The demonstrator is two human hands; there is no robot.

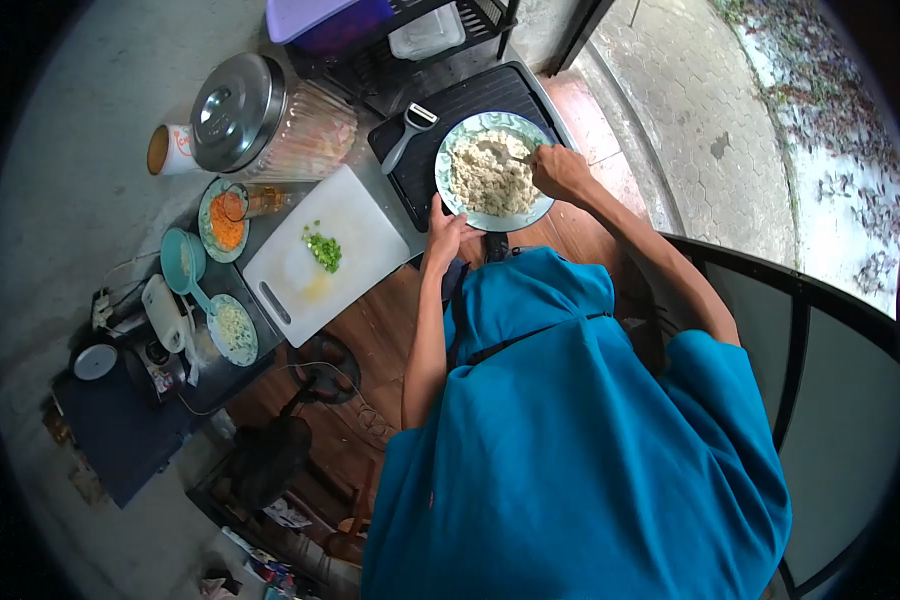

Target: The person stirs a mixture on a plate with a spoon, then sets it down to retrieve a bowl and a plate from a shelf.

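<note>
A plate with a green patterned rim (454, 205) holds a heap of pale, crumbly food (493, 180). At the plate's near left edge, my left hand (450, 234) is closed on the rim. My right hand (562, 172) is closed in a grip over the right rim, around the handle of a metal utensil (515, 157). The utensil's head sits in the crumbly food, so fork or spoon is hard to tell. Under the plate lies a black ridged tray (470, 97), with a grey peeler (410, 133) on it to the left.
Chopped green pieces (323, 250) lie on a white cutting board (365, 225) at left. Beyond are a plate of shredded orange food (227, 222), a plate of pale chopped bits (233, 330), a teal bowl (178, 262), a glass (262, 200) and a large lidded jar (305, 130).
</note>
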